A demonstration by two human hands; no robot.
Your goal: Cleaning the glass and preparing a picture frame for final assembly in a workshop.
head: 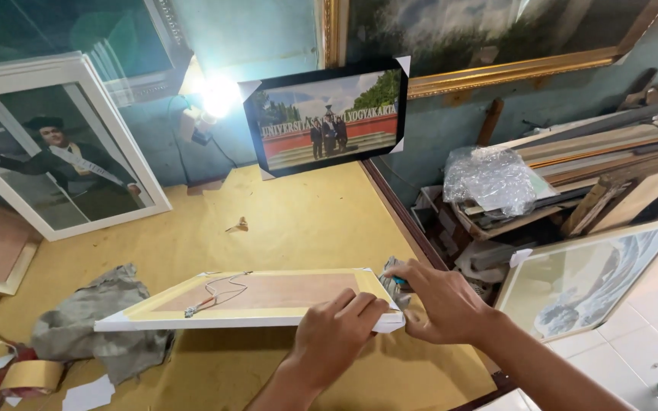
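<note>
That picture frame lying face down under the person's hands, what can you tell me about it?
The picture frame lies back side up, tilted slightly off the yellow-brown table. It has a white rim, yellowish tape bordering a reddish-brown backing board, and white protectors on its corners. A thin hanging wire lies loose across the back. The left hand presses on its near right corner; the right hand holds a small, unclear tool at that corner. A grey cloth lies beneath its left end.

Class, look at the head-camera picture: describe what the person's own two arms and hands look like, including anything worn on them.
Both forearms are bare: no sleeves reach into view. The left hand and right hand wear no gloves, and no rings, watch or bracelet can be seen. The fingers are uncovered, with short nails. No markings, straps or bandages show on either arm.
</note>
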